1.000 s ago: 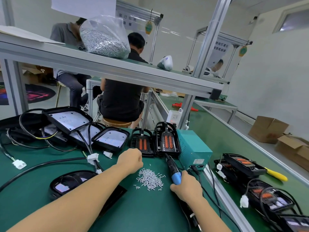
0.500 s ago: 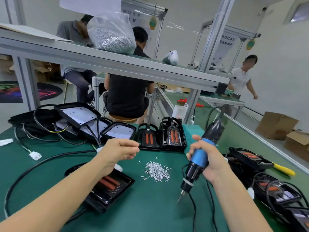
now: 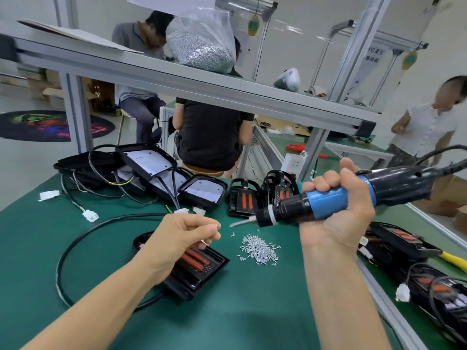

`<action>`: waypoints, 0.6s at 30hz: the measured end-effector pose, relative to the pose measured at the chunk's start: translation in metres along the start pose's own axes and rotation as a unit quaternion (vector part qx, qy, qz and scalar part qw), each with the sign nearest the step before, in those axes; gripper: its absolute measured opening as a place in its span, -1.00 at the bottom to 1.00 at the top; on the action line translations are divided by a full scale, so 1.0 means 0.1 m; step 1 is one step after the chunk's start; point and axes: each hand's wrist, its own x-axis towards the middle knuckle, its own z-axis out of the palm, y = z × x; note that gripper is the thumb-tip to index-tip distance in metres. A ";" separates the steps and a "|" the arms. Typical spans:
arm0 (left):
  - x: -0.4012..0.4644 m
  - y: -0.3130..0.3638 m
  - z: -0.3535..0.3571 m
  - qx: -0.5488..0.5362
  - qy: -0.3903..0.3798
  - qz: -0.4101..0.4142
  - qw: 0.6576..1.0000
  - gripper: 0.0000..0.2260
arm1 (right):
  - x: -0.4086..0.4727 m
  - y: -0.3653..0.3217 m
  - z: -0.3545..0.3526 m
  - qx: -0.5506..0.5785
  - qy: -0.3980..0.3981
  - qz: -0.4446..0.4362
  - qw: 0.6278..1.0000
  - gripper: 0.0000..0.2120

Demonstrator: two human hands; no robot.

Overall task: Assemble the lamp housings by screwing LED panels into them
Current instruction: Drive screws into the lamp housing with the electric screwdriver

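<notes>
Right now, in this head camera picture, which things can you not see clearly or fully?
- Left hand: its fingertips pinch something small and pale; too small to tell if it is a screw.
- Lamp housing on the mat: its near-left part is hidden by the left forearm.
- Electric screwdriver: the right hand covers the middle of its grip; its cable is cut off by the right edge.
- Bit tip: blurred.

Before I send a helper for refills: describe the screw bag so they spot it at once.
Look at the grey shelf that spans the green bench. On it, left of centre, sits the bag: clear plastic, bulging with silver screws, unlike the flat white card beside it.
</notes>
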 end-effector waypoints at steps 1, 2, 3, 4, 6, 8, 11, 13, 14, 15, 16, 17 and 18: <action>-0.03 0.00 0.00 0.010 -0.005 0.007 1.000 -0.88 | -0.02 0.03 0.04 0.000 -0.001 -0.002 1.000 -0.84; -0.06 0.00 -0.01 0.017 -0.008 0.015 1.000 -0.87 | -0.03 0.06 0.07 -0.002 -0.001 -0.004 1.000 -0.82; -0.08 0.00 -0.02 0.024 -0.009 0.022 0.999 -0.87 | -0.05 0.08 0.09 -0.004 -0.003 -0.005 1.000 -0.81; -0.10 0.00 -0.02 0.029 -0.010 0.029 0.999 -0.86 | -0.07 0.11 0.11 -0.008 -0.005 -0.006 1.000 -0.80; -0.13 0.00 -0.04 0.037 -0.008 0.041 0.998 -0.86 | -0.10 0.14 0.13 -0.015 -0.011 -0.006 1.000 -0.78; -0.14 0.01 -0.05 0.038 -0.003 0.048 0.998 -0.86 | -0.13 0.17 0.15 -0.022 -0.018 -0.007 1.000 -0.78; -0.16 0.01 -0.07 0.034 -0.001 0.052 0.998 -0.87 | -0.15 0.18 0.17 -0.027 -0.027 -0.009 0.999 -0.80; -0.18 0.02 -0.08 0.031 -0.004 0.054 0.998 -0.88 | -0.17 0.18 0.19 -0.028 -0.035 -0.006 0.999 -0.81; -0.19 0.02 -0.08 0.026 -0.004 0.055 0.998 -0.89 | -0.17 0.18 0.19 -0.027 -0.039 -0.004 0.999 -0.81; -0.20 0.02 -0.08 0.022 -0.003 0.055 0.998 -0.90 | -0.18 0.18 0.19 -0.026 -0.043 -0.002 0.999 -0.81; -0.20 0.02 -0.08 0.018 -0.001 0.054 0.998 -0.90 | -0.18 0.19 0.19 -0.025 -0.045 -0.001 0.999 -0.82; -0.20 0.01 -0.08 0.015 0.000 0.052 0.999 -0.90 | -0.19 0.19 0.19 -0.025 -0.046 -0.001 0.999 -0.82; -0.21 0.01 -0.08 0.012 -0.001 0.051 0.999 -0.90 | -0.19 0.19 0.19 -0.025 -0.047 -0.001 0.999 -0.82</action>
